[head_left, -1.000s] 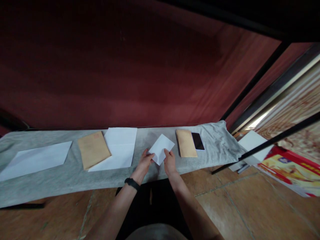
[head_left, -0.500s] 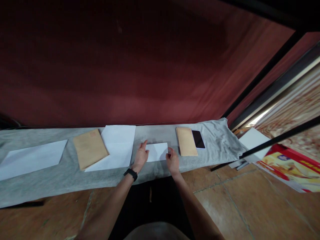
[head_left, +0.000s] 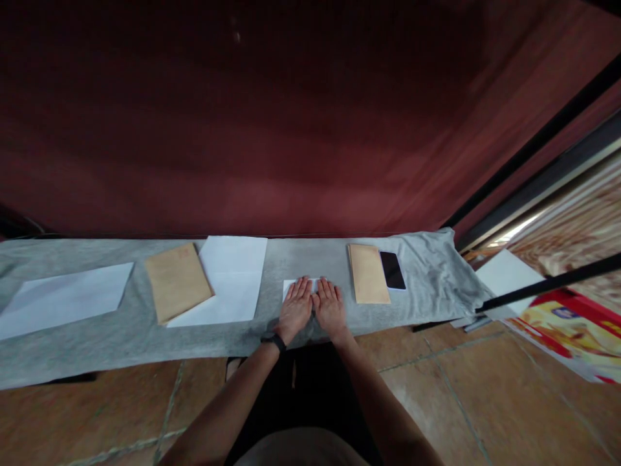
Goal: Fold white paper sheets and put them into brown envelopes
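Observation:
A small white sheet of paper [head_left: 287, 285] lies on the grey cloth in front of me, mostly covered by both hands. My left hand [head_left: 295, 304], with a black watch at the wrist, rests flat on its left part, fingers stretched out. Flat on the right part is my right hand [head_left: 330, 304], its fingers also straight and pointing away from me. The thumbs nearly meet over the middle. To the right lie a brown envelope [head_left: 369, 275] and a dark-screened phone [head_left: 392, 270]. Another brown envelope [head_left: 178, 283] overlaps a larger white sheet [head_left: 237, 272] to the left.
One more white sheet [head_left: 68, 299] lies at the far left of the cloth-covered table [head_left: 111, 340]. A dark red wall [head_left: 291, 162] rises behind it. At the right are a black metal bar [head_left: 553, 285] and a red and yellow box [head_left: 577, 330] near the tiled floor.
Both hands have moved inward from the paper's left and right edges and now lie flat on top of it. The view has shifted slightly.

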Available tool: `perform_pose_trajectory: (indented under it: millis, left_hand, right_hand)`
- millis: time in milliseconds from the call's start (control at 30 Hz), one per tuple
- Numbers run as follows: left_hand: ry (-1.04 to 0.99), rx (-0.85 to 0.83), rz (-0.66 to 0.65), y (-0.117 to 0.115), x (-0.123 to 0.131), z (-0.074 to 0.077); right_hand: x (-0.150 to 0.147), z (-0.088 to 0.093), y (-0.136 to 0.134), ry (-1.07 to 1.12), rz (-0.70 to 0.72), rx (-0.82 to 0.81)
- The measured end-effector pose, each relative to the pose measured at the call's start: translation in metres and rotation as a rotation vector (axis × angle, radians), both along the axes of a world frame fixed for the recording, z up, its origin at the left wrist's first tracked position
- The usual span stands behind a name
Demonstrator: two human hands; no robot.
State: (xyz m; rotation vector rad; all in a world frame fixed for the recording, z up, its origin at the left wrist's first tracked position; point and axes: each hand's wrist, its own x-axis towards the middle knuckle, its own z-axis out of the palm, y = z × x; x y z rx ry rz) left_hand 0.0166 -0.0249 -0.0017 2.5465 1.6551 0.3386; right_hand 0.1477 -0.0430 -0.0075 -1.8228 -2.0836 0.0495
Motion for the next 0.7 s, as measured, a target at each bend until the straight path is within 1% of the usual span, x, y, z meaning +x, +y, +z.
perform_pose_trajectory:
  millis: [167, 367, 533, 600, 633, 700]
  left_hand:
    - [0.007, 0.036, 0.062, -0.004, -0.012, -0.003]
    - [0.018, 0.037, 0.127, -0.009, -0.025, -0.007]
    - [0.007, 0.043, 0.134, -0.01, -0.026, -0.005]
    - [-0.006, 0.051, 0.114, -0.011, -0.02, -0.003]
    - [-0.016, 0.051, 0.078, -0.011, -0.015, -0.002]
    - [-0.042, 0.039, -0.036, -0.011, -0.002, 0.0]
  right_hand:
    - [0.004, -0.008, -0.004, -0.039, -0.017, 0.033]
    - [0.01, -0.014, -0.01, -0.052, -0.004, 0.108]
    - [0.019, -0.019, -0.023, -0.038, 0.063, 0.159]
    - [0.021, -0.021, -0.028, -0.031, 0.087, 0.169]
    - [0.023, -0.021, -0.03, -0.027, 0.094, 0.172]
    - [0.025, -0.021, -0.032, -0.008, 0.106, 0.177]
